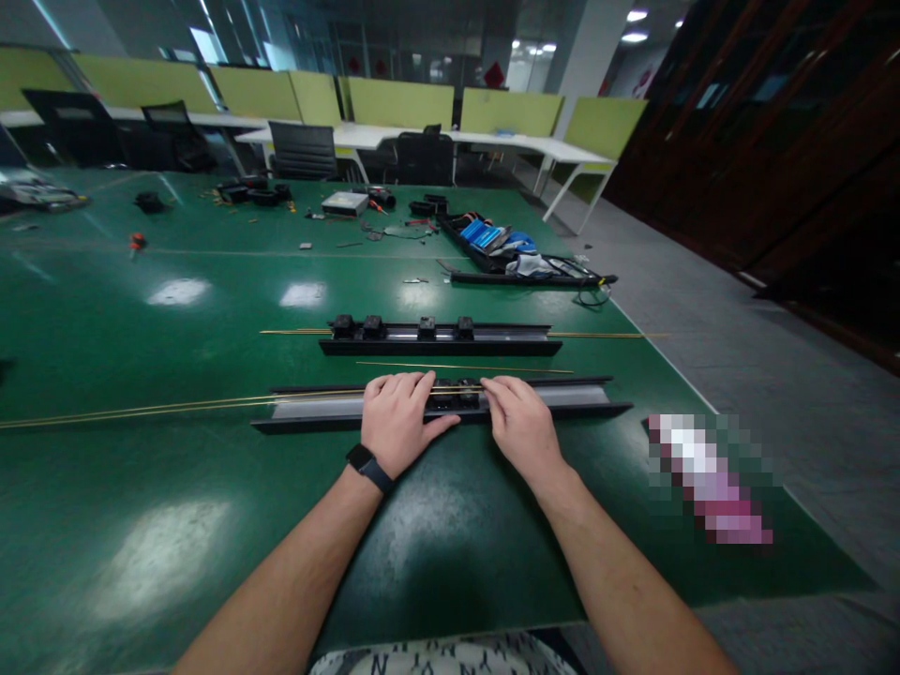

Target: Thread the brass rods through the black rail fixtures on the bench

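Note:
A long black rail with a pale channel (577, 394) lies across the table in front of me. Black blocks (444, 396) sit in its channel between my hands. Thin brass rods (175, 407) run in from the left, pass under my left hand and reach over the blocks. My left hand (397, 419), with a dark watch on the wrist, grips across the rail, fingers over the far side and thumb along the near edge. My right hand (521, 422) is closed in a pinch at the rods' right end, by the blocks. Its fingertips partly hide that end.
Behind lies a second black rail (440, 348) with several black blocks and brass rods through it. A loose brass rod (464, 367) lies between the rails. Farther back are a black tray of tools (492, 239) and a white box (344, 203). A pixelated item (710, 478) lies at right.

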A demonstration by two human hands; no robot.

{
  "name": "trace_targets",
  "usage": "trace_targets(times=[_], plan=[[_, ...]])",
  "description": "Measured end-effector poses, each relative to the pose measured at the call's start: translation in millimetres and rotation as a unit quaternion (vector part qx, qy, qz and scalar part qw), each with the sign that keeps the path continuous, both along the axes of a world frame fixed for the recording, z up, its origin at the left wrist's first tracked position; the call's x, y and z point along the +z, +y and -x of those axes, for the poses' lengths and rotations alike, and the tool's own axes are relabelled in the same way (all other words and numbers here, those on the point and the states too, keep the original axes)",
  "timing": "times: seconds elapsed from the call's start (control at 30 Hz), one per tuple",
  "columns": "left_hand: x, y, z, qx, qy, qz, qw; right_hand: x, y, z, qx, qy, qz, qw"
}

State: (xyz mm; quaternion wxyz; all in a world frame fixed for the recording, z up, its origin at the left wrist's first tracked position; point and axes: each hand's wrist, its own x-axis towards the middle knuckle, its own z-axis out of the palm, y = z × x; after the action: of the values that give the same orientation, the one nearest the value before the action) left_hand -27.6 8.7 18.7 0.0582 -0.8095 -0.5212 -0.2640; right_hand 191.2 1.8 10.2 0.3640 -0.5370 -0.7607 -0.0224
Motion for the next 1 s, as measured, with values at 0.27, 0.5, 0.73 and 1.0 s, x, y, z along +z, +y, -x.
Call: trace_targets(times=[0.27, 0.5, 0.73, 1.0], plan=[[-1.1, 0, 1, 0.001, 0.002, -0.001, 1.000, 1.9, 3, -3, -0.037, -0.015, -0.008, 0.999], [-1.0, 0, 1, 0.003, 0.001, 0.002, 1.000, 2.8, -2, -11, -0.048, -0.020, -0.003, 0.999], [-2.4, 0, 0, 0.001, -0.002, 0.001, 1.000, 2.0, 2, -2, -0.036, -0.034, 0.009, 0.999], [-2.5, 1, 0, 0.002, 0.001, -0.003, 1.000, 3.6, -2, -15, -0.063, -0.030, 0.003, 0.998]])
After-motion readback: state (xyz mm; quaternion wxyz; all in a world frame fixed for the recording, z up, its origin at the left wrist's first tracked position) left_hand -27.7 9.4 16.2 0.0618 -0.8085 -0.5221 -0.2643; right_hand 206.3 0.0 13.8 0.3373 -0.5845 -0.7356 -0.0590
